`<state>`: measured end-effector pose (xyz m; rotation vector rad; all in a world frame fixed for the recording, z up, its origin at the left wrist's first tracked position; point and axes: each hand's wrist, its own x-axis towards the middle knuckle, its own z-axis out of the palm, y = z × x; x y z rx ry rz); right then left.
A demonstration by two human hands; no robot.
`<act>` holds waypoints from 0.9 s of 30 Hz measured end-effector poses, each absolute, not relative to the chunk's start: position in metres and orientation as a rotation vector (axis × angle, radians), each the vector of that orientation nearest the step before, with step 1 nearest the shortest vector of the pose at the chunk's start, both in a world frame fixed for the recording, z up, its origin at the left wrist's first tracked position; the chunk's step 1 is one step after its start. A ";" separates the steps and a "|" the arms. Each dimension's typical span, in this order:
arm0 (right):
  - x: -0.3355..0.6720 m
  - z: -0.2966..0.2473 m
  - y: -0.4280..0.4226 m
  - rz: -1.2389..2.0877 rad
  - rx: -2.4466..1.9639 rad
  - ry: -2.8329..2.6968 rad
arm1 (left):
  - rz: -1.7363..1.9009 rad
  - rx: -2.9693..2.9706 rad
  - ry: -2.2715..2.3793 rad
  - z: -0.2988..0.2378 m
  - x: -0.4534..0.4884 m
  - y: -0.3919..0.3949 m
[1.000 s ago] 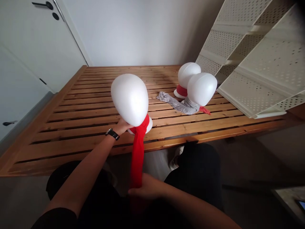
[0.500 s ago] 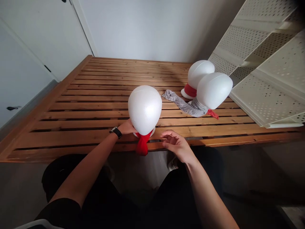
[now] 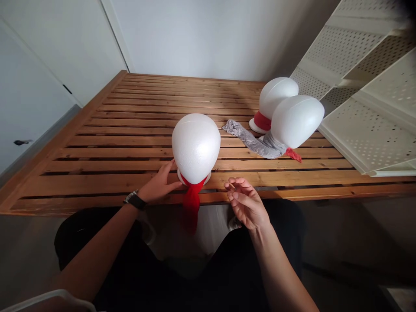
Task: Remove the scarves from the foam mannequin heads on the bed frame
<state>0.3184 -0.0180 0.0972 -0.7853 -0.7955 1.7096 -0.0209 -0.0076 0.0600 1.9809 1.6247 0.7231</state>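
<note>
A white foam head (image 3: pixel 196 146) stands upright near the front edge of a slatted wooden table (image 3: pixel 107 143). A red cloth (image 3: pixel 191 200) is wrapped round its neck and hangs down over the table's edge. My left hand (image 3: pixel 159 185), with a watch on the wrist, rests on the slats with its fingers stretched out, touching the head's base. My right hand (image 3: pixel 245 201) hovers palm up just right of the head, fingers loosely curled and apart, holding nothing.
Two more foam heads stand at the back right: one (image 3: pixel 276 96) with a red cloth at its neck, one (image 3: pixel 297 121) with a grey cloth (image 3: pixel 253 141) trailing left. A white perforated shelf unit (image 3: pixel 367 91) leans at the right. White doors (image 3: pixel 39 65) at the left.
My right hand let go of the stretched red cloth, which sprang back and now hangs short from the neck. The foam head was set upright. My left hand loosened and opened beside its base.
</note>
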 end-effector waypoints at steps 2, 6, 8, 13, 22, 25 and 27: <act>0.317 0.106 -0.023 1.702 -0.755 -0.854 | 0.702 1.948 1.580 0.064 -0.016 -0.020; 0.309 0.134 -0.034 1.688 -0.681 -0.947 | 0.767 1.932 1.600 0.063 -0.007 -0.029; 0.303 0.150 -0.036 1.695 -0.606 -0.954 | 0.803 1.938 1.597 0.061 -0.004 -0.026; 0.287 0.185 -0.029 1.744 -0.410 -0.944 | 0.865 1.908 1.619 0.055 0.000 -0.019; 0.275 0.201 -0.022 1.831 -0.199 -0.960 | 0.893 1.933 1.619 0.049 0.001 -0.024; 0.274 0.199 -0.024 1.840 -0.224 -0.943 | 0.903 1.933 1.628 0.049 0.001 -0.024; 0.273 0.199 -0.025 1.846 -0.230 -0.937 | 0.905 1.936 1.629 0.048 0.001 -0.024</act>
